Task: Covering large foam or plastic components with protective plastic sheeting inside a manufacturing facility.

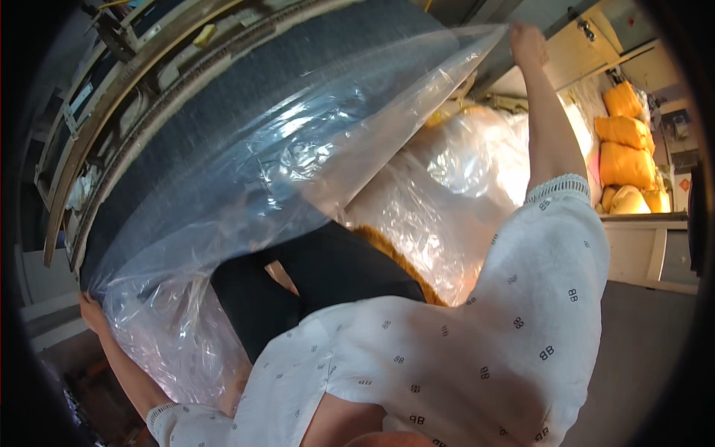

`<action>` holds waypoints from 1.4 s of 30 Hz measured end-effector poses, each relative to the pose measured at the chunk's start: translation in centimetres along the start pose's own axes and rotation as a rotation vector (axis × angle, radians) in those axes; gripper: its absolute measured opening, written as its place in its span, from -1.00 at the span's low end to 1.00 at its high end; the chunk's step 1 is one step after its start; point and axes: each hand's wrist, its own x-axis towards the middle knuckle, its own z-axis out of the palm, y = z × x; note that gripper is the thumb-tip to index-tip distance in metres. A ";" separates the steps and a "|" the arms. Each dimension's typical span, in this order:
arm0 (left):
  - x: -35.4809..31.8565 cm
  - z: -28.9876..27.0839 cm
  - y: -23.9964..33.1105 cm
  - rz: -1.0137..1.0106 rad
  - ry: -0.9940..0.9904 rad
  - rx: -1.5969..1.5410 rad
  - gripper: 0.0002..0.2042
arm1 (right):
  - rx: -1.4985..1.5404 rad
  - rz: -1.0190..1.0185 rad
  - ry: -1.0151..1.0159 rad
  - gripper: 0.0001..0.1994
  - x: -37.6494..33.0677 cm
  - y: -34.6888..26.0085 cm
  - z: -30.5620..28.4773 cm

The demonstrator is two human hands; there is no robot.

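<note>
The head view cuts off one dark surface [201,112], partly veiled by one clear plastic sheet [298,156]; two hands grip the sheet, the left hand [92,313] lower left, the right hand [528,46] upper right, finger placement unclear.

The left hand [92,313] and right hand [529,46], spread wide apart, grip a clear plastic sheet [298,145] spanning a dark surface [246,89]. Crumpled clear plastic [465,167] lies beside the person's black trousers [335,264]; orange bundles [624,160] stand stacked at right.
</note>
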 end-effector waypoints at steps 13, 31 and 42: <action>-0.8 3.2 -15.9 -0.224 -0.033 0.016 -0.66 | 0.539 -0.633 -0.104 -0.40 -6.9 -19.9 4.5; -11.0 -15.3 36.5 0.723 -0.235 -0.623 -0.56 | 1.064 0.690 -0.733 -0.83 -22.5 5.2 22.9; -10.1 -13.2 38.1 0.526 -0.109 -0.675 -0.58 | 0.347 0.987 -0.726 -0.52 -35.4 9.9 31.1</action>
